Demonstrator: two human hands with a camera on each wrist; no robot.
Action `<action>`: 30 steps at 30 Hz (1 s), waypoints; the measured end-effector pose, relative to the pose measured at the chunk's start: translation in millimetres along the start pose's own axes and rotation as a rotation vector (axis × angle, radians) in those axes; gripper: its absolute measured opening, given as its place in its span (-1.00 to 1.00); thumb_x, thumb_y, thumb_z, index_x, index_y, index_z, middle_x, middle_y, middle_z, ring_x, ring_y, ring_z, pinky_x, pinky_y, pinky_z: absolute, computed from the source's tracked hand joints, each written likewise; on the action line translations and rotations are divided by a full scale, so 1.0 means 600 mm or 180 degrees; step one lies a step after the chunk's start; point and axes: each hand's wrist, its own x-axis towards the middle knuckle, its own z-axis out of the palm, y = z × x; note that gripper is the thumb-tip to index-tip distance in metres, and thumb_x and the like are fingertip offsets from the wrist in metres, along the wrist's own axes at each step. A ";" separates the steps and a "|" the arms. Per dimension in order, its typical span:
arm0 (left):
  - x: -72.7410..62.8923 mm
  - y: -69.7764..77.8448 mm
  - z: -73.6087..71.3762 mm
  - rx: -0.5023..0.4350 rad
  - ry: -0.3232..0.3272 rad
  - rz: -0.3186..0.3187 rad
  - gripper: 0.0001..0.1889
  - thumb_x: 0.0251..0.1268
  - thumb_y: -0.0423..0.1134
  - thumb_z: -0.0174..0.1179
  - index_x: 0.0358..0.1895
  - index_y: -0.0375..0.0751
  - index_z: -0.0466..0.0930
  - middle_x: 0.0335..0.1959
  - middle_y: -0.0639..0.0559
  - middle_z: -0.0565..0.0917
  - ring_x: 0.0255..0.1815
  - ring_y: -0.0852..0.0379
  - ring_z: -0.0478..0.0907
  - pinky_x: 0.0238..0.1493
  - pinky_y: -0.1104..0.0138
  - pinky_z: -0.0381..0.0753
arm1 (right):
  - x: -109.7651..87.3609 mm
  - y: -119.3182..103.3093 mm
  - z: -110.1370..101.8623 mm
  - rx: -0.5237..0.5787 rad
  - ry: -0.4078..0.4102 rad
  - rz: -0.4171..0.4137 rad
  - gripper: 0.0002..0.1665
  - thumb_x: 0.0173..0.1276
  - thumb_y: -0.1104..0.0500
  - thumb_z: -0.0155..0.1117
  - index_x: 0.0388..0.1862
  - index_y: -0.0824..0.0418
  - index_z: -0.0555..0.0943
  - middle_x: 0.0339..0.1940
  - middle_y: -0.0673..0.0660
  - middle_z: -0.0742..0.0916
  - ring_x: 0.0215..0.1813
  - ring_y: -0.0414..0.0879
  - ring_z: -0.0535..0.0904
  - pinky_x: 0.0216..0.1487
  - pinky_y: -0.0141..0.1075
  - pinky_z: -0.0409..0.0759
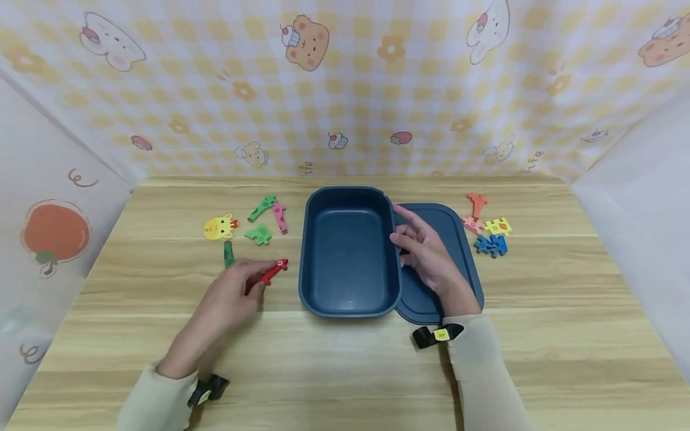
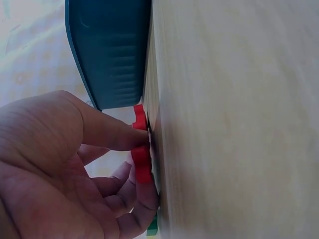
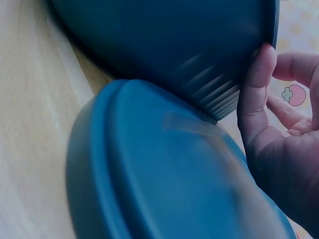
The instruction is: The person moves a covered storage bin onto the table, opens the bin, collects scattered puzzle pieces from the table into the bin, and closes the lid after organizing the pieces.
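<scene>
My left hand (image 1: 234, 293) pinches a red puzzle piece (image 1: 274, 272) between thumb and fingers, low over the table, left of a dark blue plastic box (image 1: 350, 313). In the left wrist view the red piece (image 2: 141, 162) stands on edge, partly hidden by a finger. At the box's right side, my right hand (image 1: 428, 254) holds the rim, thumb tip on it and index finger stretched toward the far corner. The right wrist view shows the thumb against the box's outer wall (image 3: 169, 45). Inside, the box shows only its bare floor.
A matching lid (image 1: 439, 227) lies flat beside the box, partly under my right hand. Left stand a yellow giraffe-face piece (image 1: 220, 228), green pieces (image 1: 260, 234) and a pink piece (image 1: 280, 217). Right of the lid lie orange (image 1: 477, 205), yellow (image 1: 498, 226) and blue pieces (image 1: 492, 245).
</scene>
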 end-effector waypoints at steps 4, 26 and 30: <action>0.005 0.007 -0.006 -0.0046 0.0017 0.0005 -0.49 0.46 -0.53 0.15 0.41 -0.16 0.61 0.23 -0.28 0.65 0.01 -0.12 0.54 -0.16 0.24 0.54 | 0.000 -0.005 0.000 -0.0020 -0.0024 -0.0017 -0.18 0.60 0.21 0.27 0.72 0.00 0.20 -0.17 -0.07 0.64 -0.32 -0.27 0.59 -0.44 -0.44 0.65; 0.028 0.047 -0.030 -0.0342 0.0125 -0.0002 -0.49 0.53 -0.49 0.13 0.48 -0.16 0.52 0.24 -0.29 0.59 0.03 -0.15 0.64 -0.07 0.20 0.72 | -0.007 0.005 -0.001 -0.0024 0.0029 0.0071 -0.22 0.63 0.23 0.21 0.72 -0.04 0.20 -0.18 -0.09 0.64 -0.35 -0.27 0.57 -0.44 -0.44 0.63; 0.027 0.052 -0.030 -0.0303 0.0121 0.0005 -0.49 0.54 -0.48 0.12 0.48 -0.16 0.51 0.28 -0.29 0.56 0.11 -0.19 0.65 0.04 0.07 0.77 | -0.003 0.003 0.000 -0.0048 -0.0034 -0.0003 -0.21 0.63 0.24 0.20 0.73 -0.01 0.18 -0.17 -0.08 0.66 -0.38 -0.26 0.59 -0.42 -0.44 0.64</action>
